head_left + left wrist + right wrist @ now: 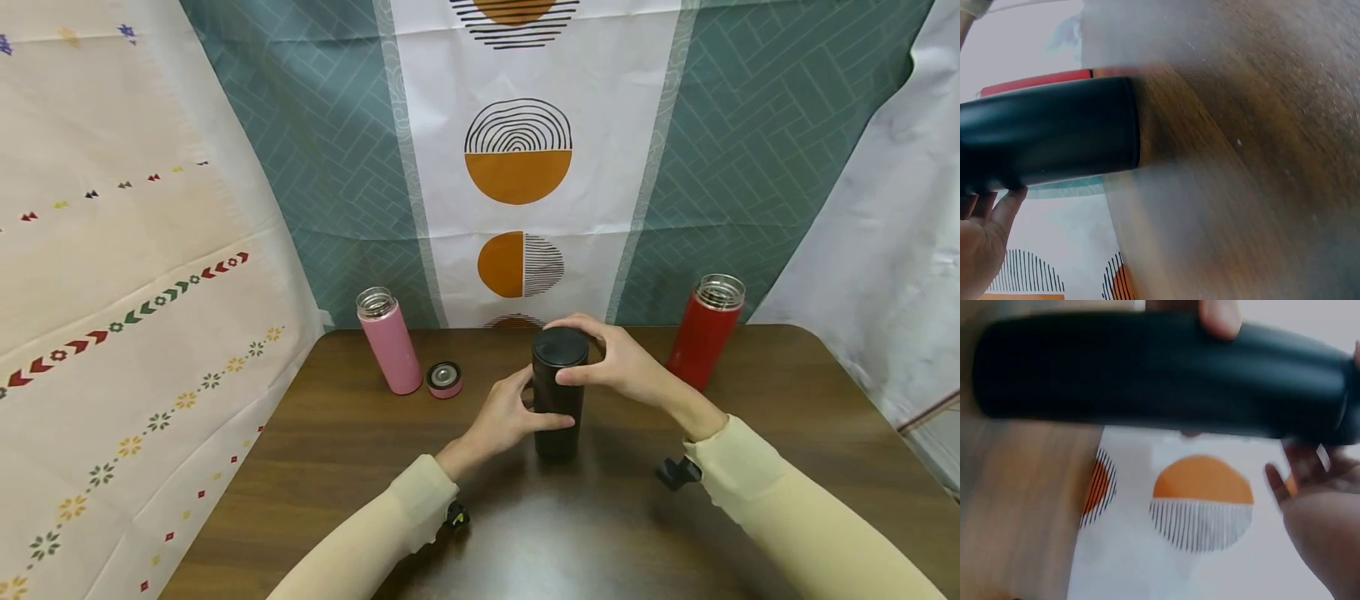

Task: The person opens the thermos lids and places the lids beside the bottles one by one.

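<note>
A black bottle [558,417] with its black lid [561,347] on stands upright between both hands, above the middle of the table. My left hand [512,414] grips the body from the left, thumb across the near side. Around the top my right hand [618,360] curls, thumb in front and fingers behind the lid. The left wrist view shows the bottle's lower part [1054,131] lying across the picture; whether its base touches the table cannot be told. In the right wrist view the bottle [1160,375] is blurred, with the right hand [1325,500] at its lid end.
A lidless pink bottle [393,350] stands at the back left, its pink lid [444,380] lying upside down beside it. Behind my right wrist stands a lidless red bottle [701,342]. Patterned cloths [337,150] hang along the back edge of the wooden table [300,483].
</note>
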`<state>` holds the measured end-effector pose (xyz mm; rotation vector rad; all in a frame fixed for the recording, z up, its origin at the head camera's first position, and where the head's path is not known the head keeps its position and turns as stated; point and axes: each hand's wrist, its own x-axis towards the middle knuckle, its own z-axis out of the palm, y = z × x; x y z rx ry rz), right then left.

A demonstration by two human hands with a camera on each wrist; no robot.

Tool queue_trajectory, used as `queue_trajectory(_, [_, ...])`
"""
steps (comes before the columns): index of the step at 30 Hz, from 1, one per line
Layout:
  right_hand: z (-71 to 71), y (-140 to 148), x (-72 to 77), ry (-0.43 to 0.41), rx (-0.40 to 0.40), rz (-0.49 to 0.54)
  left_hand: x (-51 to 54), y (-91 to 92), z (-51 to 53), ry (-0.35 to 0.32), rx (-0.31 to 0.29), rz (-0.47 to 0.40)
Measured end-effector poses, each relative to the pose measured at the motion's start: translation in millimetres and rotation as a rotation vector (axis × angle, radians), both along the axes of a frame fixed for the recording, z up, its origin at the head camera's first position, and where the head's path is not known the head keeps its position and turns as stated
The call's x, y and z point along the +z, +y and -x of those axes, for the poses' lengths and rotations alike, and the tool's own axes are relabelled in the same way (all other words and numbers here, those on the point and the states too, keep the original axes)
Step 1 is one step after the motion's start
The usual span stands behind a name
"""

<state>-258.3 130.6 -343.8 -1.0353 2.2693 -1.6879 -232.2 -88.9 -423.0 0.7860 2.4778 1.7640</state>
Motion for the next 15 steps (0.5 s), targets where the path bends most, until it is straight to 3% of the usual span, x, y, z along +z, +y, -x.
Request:
queue_trajectory(5, [-28.0, -14.0, -0.5, -0.046, -0.198, -0.005, -0.2, 1.7, -1.3, 0.022, 0.023, 0.011])
queue_trajectory(7, [-32.9, -20.3, -2.4, -0.042, -0.266, 0.019, -0.2, 2.0, -2.0, 0.025, 0.043, 0.011])
queue_trajectory(11, [-30.9, -22.9, -6.4, 0.011, -0.333, 0.047, -1.0, 2.7, -3.1, -0.009, 0.042, -0.01])
queue_trajectory(15, [-24.2, -18.3, -7.3, 0.078, -0.323, 0.013, -1.0, 1.9, -3.5, -0.05, 0.019, -0.043])
